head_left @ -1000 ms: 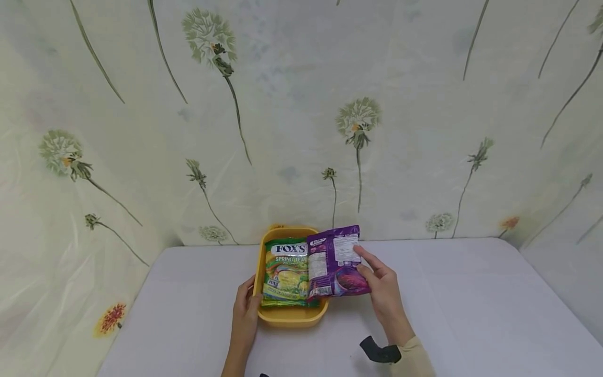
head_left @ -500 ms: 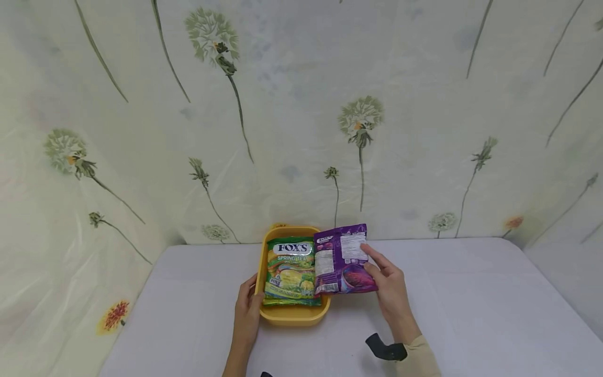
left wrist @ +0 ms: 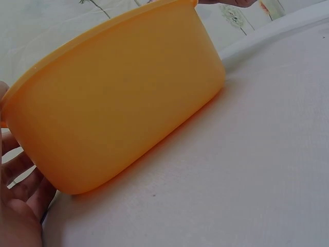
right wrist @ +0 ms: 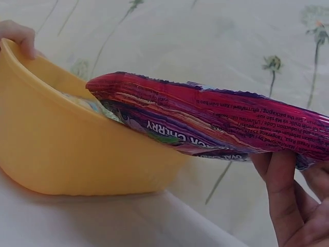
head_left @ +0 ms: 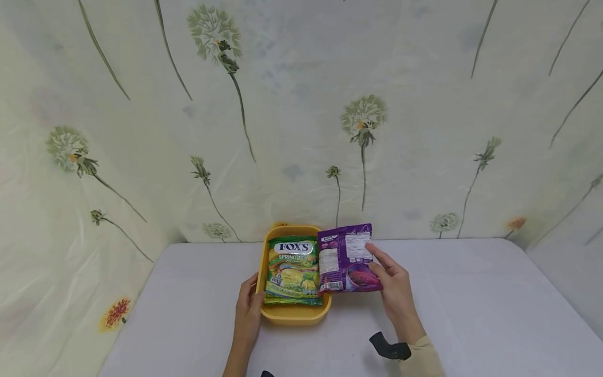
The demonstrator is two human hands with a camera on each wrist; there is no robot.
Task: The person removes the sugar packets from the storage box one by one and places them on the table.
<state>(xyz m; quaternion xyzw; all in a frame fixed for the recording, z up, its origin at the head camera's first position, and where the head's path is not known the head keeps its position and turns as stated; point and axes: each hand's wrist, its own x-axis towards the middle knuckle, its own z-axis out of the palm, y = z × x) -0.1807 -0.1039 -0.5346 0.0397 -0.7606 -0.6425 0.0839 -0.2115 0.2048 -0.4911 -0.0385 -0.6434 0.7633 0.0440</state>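
the left hand (head_left: 248, 306) rests against the near left corner of a yellow plastic tub (head_left: 292, 315), its thumb hooked over the rim and its fingers relaxed along the outer wall; in the left wrist view those fingers (left wrist: 20, 175) lie loosely curved against the tub's side. a green fox's spring tea candy bag (head_left: 293, 271) lies face up inside the tub, just right of that hand's thumb. the right hand (head_left: 394, 290) pinches a purple fox's candy bag (head_left: 346, 257), thumb on the printed back and fingers curled underneath. the bag juts out left of this hand, its far edge resting on the tub's right rim and overlapping the green bag's edge. from the right wrist view the purple bag (right wrist: 216, 123) tilts slightly, its low end on the rim. the tub stands on a white bench (head_left: 471, 303), between the two hands.
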